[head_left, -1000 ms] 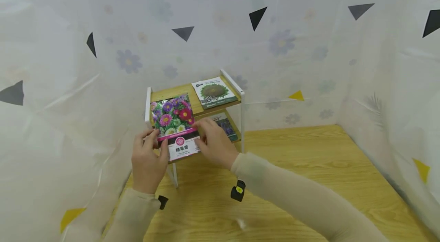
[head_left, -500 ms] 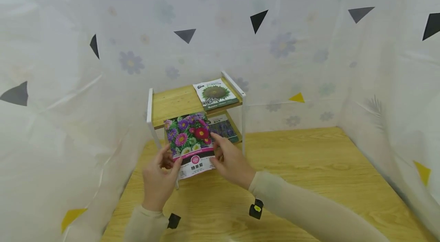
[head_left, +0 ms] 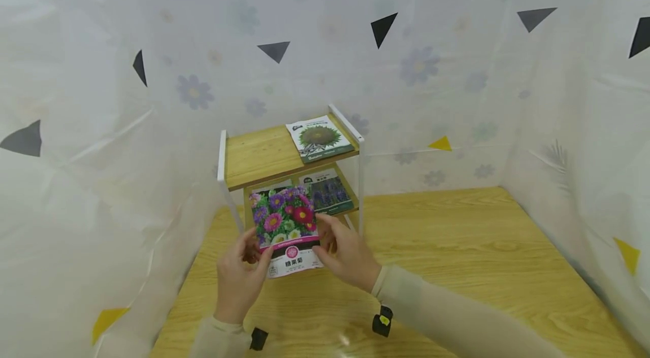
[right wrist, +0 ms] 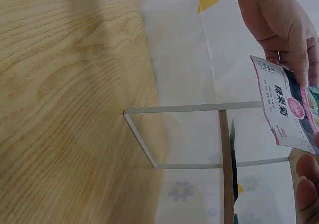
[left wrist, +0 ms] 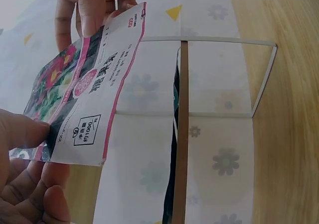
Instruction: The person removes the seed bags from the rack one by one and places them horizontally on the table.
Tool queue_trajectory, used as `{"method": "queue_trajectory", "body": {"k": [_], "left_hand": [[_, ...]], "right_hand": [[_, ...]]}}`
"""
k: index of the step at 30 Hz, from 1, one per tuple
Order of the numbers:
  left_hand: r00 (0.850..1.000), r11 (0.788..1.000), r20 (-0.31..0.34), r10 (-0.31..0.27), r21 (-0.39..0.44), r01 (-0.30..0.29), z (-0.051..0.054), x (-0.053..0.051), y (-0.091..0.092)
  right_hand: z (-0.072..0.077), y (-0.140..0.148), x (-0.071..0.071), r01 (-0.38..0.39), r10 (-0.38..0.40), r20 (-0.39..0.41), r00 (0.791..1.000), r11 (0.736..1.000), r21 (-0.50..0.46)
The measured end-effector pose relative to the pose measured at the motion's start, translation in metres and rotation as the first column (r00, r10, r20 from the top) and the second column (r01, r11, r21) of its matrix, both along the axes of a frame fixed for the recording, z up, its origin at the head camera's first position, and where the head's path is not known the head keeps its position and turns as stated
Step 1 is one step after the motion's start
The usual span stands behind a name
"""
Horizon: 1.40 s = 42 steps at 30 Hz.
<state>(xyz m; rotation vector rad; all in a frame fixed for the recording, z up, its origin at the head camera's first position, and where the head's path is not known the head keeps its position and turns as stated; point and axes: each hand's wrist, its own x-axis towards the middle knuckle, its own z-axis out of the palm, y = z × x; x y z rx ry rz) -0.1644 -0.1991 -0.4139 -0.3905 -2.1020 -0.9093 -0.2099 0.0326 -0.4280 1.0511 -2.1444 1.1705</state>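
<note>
A seed packet (head_left: 285, 228) with pink, purple and white flowers is held between both hands in front of the small shelf. The left hand (head_left: 241, 276) pinches its left edge, thumb on the front. At the opposite edge the right hand (head_left: 347, 250) pinches it the same way. In the left wrist view the packet (left wrist: 102, 94) slants, the left hand (left wrist: 30, 169) on its near side. The right wrist view shows the packet (right wrist: 286, 107) with the right hand's fingers (right wrist: 308, 179) at the frame's edge. Behind it, the lower shelf (head_left: 247, 205) is partly hidden.
On the upper board (head_left: 259, 155) a sunflower packet (head_left: 320, 139) lies at the right. A purple-flower packet (head_left: 327, 191) lies on the lower board's right side, and another packet (head_left: 276, 186) shows behind the held one. White side frames (head_left: 361, 194) stand on the wooden table (head_left: 457, 256).
Both hands have drawn the flower packet off the upper board, toward the person, down and slightly right. It now hangs before the lower board, and the upper board's left part is uncovered.
</note>
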Motion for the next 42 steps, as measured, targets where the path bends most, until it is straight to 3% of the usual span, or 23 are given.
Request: {"method": "queue_trajectory", "body": {"k": [5,10,16,21,29,32,37,42], "left_hand": [[1.0,1.0,0.0,0.008,-0.022,-0.008,-0.008,0.001,-0.003],[0.996,0.999,0.089,0.002,-0.039,0.001,-0.017,0.002,-0.005],[0.977,1.0,0.214,0.003,-0.024,0.002,-0.032,0.007,-0.007],[0.952,0.999,0.305,0.03,-0.043,-0.018,-0.045,0.01,-0.008],[0.936,1.0,0.352,0.017,-0.026,-0.009,-0.065,0.011,-0.009],[0.91,1.0,0.413,0.018,-0.028,-0.006,-0.072,0.012,-0.009],[0.848,0.999,0.529,0.021,-0.043,0.002,-0.083,0.015,-0.011],[0.81,0.998,0.586,0.027,-0.057,0.007,-0.092,0.016,-0.011]], "right_hand": [[-0.008,-0.002,0.0,-0.024,0.025,0.049,0.998,0.999,-0.029],[-0.02,-0.004,-0.001,-0.05,0.052,0.139,0.989,0.999,-0.023],[-0.039,-0.006,0.0,-0.042,0.04,0.171,0.984,0.999,0.009],[-0.052,-0.007,0.001,-0.045,0.045,0.233,0.971,0.999,-0.005],[-0.068,-0.009,0.002,-0.077,0.08,0.299,0.951,0.997,-0.02],[-0.074,-0.009,0.005,-0.091,0.092,0.362,0.928,0.996,-0.02],[-0.086,-0.009,0.009,-0.099,0.079,0.477,0.875,0.995,0.017],[-0.096,-0.01,0.01,-0.098,0.066,0.533,0.843,0.995,0.033]]}}
